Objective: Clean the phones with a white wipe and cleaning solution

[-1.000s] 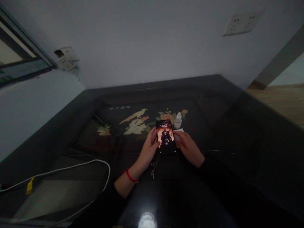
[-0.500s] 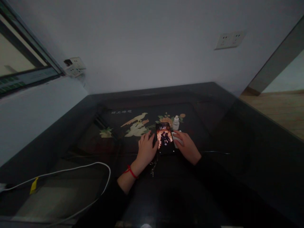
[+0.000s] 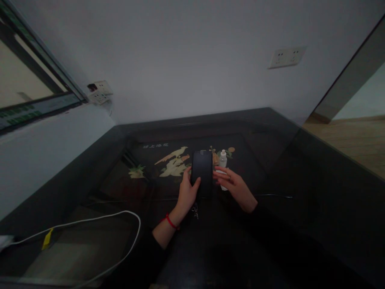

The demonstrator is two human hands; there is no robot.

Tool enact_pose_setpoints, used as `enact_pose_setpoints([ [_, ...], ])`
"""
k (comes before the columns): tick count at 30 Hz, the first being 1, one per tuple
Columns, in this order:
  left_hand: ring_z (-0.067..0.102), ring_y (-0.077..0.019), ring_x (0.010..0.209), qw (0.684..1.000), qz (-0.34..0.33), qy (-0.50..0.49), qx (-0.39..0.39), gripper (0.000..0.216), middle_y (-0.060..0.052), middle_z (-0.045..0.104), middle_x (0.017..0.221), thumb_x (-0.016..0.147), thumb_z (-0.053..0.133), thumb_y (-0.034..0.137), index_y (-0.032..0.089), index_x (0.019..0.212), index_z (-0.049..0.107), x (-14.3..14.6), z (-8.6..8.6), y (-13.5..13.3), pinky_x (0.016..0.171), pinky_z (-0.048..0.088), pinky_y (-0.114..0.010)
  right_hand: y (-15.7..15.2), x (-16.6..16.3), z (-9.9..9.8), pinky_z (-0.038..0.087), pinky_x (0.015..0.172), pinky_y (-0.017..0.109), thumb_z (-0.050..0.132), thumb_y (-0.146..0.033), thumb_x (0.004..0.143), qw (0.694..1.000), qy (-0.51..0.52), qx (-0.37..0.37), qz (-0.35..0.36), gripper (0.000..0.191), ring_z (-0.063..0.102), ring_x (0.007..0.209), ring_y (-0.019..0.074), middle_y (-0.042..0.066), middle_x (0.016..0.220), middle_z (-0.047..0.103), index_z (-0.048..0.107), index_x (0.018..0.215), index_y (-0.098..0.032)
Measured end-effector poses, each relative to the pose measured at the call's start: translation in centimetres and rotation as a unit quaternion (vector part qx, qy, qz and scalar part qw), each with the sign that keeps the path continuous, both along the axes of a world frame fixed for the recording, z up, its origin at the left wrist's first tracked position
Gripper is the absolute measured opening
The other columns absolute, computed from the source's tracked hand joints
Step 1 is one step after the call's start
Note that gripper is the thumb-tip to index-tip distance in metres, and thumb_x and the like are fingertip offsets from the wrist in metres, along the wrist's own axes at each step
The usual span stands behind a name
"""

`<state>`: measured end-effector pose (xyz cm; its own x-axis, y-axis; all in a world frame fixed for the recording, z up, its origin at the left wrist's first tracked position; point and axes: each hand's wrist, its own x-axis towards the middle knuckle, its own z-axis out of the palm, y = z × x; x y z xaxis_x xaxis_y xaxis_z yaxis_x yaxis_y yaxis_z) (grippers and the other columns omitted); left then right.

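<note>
My left hand (image 3: 188, 190) is closed round the left side of a smartphone (image 3: 202, 170), its thumb lying over the front. The phone's face is dark, with a small greyish patch at the top edge. A charm strap (image 3: 195, 210) hangs below the phone. My right hand (image 3: 236, 186) is beside the phone's right edge, fingers stretched out and slightly apart; whether the fingertips touch the phone I cannot tell. Under those fingers is a white flat piece (image 3: 224, 188), partly hidden. Just behind it stands a small clear bottle with a white cap (image 3: 223, 159).
The dark glossy table (image 3: 270, 156) carries a bird-and-flower picture (image 3: 174, 165). A white cable (image 3: 90, 218) with a yellow tag (image 3: 47, 239) curves across the left side. Wall sockets (image 3: 287, 57) are on the wall behind, and a window (image 3: 30, 68) is at upper left.
The lit phone screen showing 11:47 is now dark. The phone has shifted slightly left, and my left hand has taken hold of it. My right fingers have lifted off the white piece.
</note>
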<state>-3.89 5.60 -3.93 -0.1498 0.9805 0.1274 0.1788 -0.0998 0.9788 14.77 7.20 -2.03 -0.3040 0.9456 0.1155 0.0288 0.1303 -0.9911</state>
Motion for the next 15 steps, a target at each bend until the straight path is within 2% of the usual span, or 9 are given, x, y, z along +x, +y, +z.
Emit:
enact_pose_setpoints([
  [3,0.06,-0.0253,0.112,0.999,-0.001,-0.032,-0.003,0.052,-0.012,0.063,0.121,0.084,0.058,0.038,0.02,0.132,0.044,-0.5,0.7,-0.3,0.099,0.044,-0.044,-0.7,0.4,1.1,0.057,0.087,0.042,0.056,-0.027,0.083,0.999,0.025,-0.029,0.025,0.045,0.068,0.105,0.0233,0.012,0.115,0.07,0.052,0.128,-0.02],
  [5,0.057,-0.0267,0.118,0.999,-0.013,-0.039,-0.009,0.05,-0.013,0.061,0.127,0.083,0.059,0.039,0.019,0.128,0.049,-0.9,1.6,-0.6,0.101,0.043,-0.044,-0.9,1.2,1.9,0.06,0.08,0.04,0.056,-0.03,0.085,0.997,0.033,-0.052,0.035,0.047,0.071,0.095,0.0228,0.013,0.112,0.071,0.05,0.13,-0.019],
  [8,0.06,-0.0273,0.114,0.996,-0.07,-0.04,-0.029,0.049,-0.011,0.065,0.124,0.08,0.065,0.039,0.021,0.125,0.058,-1.4,3.2,-1.4,0.099,0.045,-0.043,-1.0,2.7,3.0,0.062,0.064,0.034,0.056,-0.035,0.087,0.995,0.042,-0.084,0.037,0.05,0.073,0.082,0.0217,0.011,0.105,0.072,0.046,0.133,-0.02],
  [11,0.062,-0.0263,0.11,0.99,-0.127,-0.028,-0.06,0.047,-0.008,0.068,0.119,0.072,0.074,0.034,0.022,0.116,0.066,-1.3,4.5,-2.5,0.097,0.047,-0.039,-1.0,3.7,3.5,0.06,0.05,0.03,0.063,-0.038,0.083,0.991,0.041,-0.115,0.045,0.045,0.071,0.062,0.0194,0.005,0.084,0.072,0.056,0.124,-0.02],
  [13,0.065,-0.0239,0.102,0.982,-0.149,-0.037,-0.106,0.047,-0.008,0.07,0.116,0.071,0.076,0.035,0.022,0.115,0.067,-1.1,5.0,-3.0,0.089,0.05,-0.035,-1.0,4.1,3.4,0.059,0.047,0.029,0.068,-0.038,0.079,0.99,0.041,-0.131,0.045,0.037,0.067,0.055,0.0172,0.002,0.076,0.071,0.065,0.111,-0.02],
  [15,0.068,-0.0199,0.085,0.975,-0.134,-0.072,-0.16,0.049,-0.007,0.073,0.103,0.069,0.077,0.038,0.021,0.114,0.066,-0.8,5.1,-3.4,0.073,0.052,-0.029,-1.2,4.3,3.0,0.06,0.049,0.03,0.069,-0.038,0.078,0.989,0.049,-0.137,0.025,0.031,0.067,0.059,0.0165,0.002,0.079,0.071,0.067,0.104,-0.02],
])
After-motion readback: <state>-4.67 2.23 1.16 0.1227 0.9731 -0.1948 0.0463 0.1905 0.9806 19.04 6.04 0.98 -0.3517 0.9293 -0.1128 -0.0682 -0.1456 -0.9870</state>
